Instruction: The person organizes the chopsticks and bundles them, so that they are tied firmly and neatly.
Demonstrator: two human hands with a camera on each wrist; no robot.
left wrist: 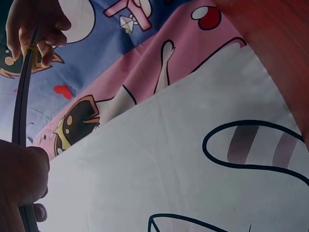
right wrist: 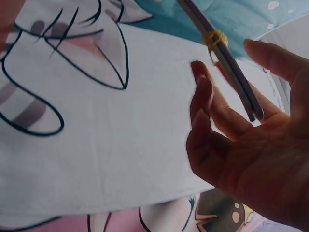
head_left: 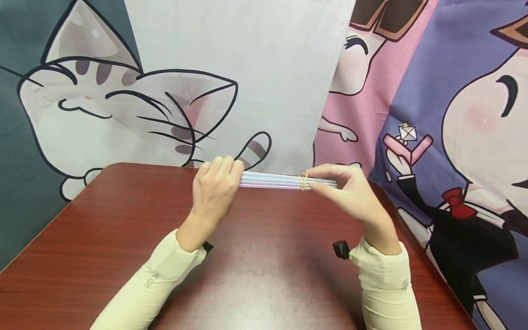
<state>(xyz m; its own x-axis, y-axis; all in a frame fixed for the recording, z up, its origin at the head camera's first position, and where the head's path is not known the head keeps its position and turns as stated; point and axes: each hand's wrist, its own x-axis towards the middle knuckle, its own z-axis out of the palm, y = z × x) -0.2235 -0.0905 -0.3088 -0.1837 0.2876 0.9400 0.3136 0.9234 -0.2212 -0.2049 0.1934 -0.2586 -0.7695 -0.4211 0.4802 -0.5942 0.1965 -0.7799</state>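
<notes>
A bundle of slim pastel sticks (head_left: 272, 180), pale blue and lilac, is held level above the table. My left hand (head_left: 217, 185) grips its left end with fingers wrapped round it, also seen in the left wrist view at the lower left. Wound about the bundle near its right end is a yellow rubber band (head_left: 303, 183). My right hand (head_left: 350, 190) is at that end, a fingertip hooked at the band; in the right wrist view a thin strand of the band (right wrist: 215, 39) reaches down to a finger. The right thumb stands apart from the sticks there.
The reddish-brown table (head_left: 255, 275) spreads beneath both hands. Behind it hangs a cloth backdrop (head_left: 280, 68) printed with a cartoon cat and figures. A small black piece (head_left: 341, 250) sits at the right wrist, with another at the left cuff.
</notes>
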